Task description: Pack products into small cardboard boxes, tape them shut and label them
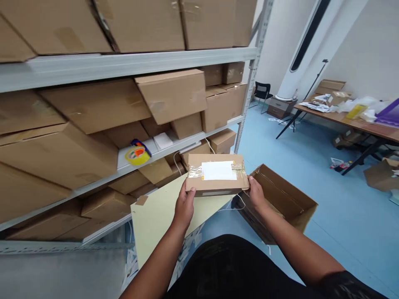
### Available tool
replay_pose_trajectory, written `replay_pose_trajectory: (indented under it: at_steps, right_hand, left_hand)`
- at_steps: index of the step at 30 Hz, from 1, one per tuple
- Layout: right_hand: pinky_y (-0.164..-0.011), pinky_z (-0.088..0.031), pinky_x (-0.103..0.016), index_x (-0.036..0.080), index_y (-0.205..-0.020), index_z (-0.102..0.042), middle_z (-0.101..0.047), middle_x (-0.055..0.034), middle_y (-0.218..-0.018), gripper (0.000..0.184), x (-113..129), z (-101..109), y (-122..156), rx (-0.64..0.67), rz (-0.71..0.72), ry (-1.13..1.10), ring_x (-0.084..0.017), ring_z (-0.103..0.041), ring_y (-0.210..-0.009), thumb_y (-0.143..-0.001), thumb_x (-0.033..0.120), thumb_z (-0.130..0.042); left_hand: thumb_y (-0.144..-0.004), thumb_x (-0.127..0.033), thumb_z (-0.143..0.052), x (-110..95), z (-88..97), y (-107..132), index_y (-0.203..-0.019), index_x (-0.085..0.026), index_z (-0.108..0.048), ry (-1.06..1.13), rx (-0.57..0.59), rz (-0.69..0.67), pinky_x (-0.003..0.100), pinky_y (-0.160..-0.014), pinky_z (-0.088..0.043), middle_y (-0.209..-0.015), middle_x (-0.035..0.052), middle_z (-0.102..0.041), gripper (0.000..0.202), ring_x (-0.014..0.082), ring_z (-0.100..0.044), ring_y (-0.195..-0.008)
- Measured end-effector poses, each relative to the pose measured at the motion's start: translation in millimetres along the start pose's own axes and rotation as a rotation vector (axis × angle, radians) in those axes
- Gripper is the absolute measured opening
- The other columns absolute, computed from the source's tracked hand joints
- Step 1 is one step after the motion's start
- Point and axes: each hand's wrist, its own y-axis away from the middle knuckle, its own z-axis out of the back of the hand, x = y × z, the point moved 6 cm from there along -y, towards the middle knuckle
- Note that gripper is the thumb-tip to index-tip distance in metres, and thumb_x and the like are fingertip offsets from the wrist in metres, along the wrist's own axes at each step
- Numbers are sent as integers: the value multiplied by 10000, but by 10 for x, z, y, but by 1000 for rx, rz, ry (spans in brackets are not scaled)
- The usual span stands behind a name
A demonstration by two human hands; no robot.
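Between my two hands is a small taped cardboard box [195, 161] with a white label [218, 170] on its top. My left hand [184, 203] grips the left end, thumb on the near edge. At the right end, my right hand [256, 191] is closed on the corner. The box is held above a pale yellow board [158, 216]. To the right, on the floor, stands a large open carton [299, 195]; my right forearm hides part of it.
Metal shelving [140, 68] full of cardboard boxes runs along the left. A yellow tape roll [138, 155] lies on a shelf beside a white stack [162, 141]. A cluttered wooden table [352, 120] is at the right. Paper scraps [188, 245] litter the floor below the board.
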Motion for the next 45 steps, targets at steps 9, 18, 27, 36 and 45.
replay_pose_trajectory:
  at_steps: [9,18,27,36,45]
  right_hand:
    - [-1018,-443,-419,175,-1192,-719,-725,-136,-1238,723,-386,1781,-357,-207,-77,146,-309,-618,-1160,-954,746,-346]
    - [-964,-455,-394,165,-1168,-719,-734,-130,-1207,713,-735,2673,-278,-483,-220,154,-307,-626,-1117,-946,741,-364]
    - [-1050,-417,-447,189,-1332,-622,-637,-152,-1357,673,-861,2852,-139,-697,-407,447,-328,-566,-1236,-930,685,-410]
    - [-1012,-454,-456,219,-1242,-668,-689,-117,-1283,558,-1049,2505,-102,-584,-539,422,-314,-620,-1173,-905,631,-500]
    - [-993,-472,-454,235,-1094,-733,-748,-87,-1147,506,-1214,2390,-678,-321,-379,338,-309,-652,-1091,-898,647,-512]
  left_hand:
    - [-972,-478,-553,-58,-1986,-339,-1495,-242,-506,67,216,37,412,-1170,-394,-1461,68,-606,576,273,-537,-1363]
    - [-947,-466,-582,88,-3313,-731,-1459,-240,-537,43,537,77,382,-1131,-427,-1420,61,-642,561,258,-577,-1315]
    - [-925,-480,-591,592,-4053,-1259,-1356,-197,-598,-20,795,129,404,-1121,-440,-1440,112,-615,516,281,-563,-1340]
    - [-900,-516,-597,763,-3688,-1773,-1152,-189,-680,-85,750,143,392,-998,-497,-1177,97,-713,422,257,-646,-1125]
    - [-917,-539,-578,772,-3069,-1424,-1097,-202,-690,-92,535,124,392,-982,-497,-1132,85,-720,398,248,-646,-1096]
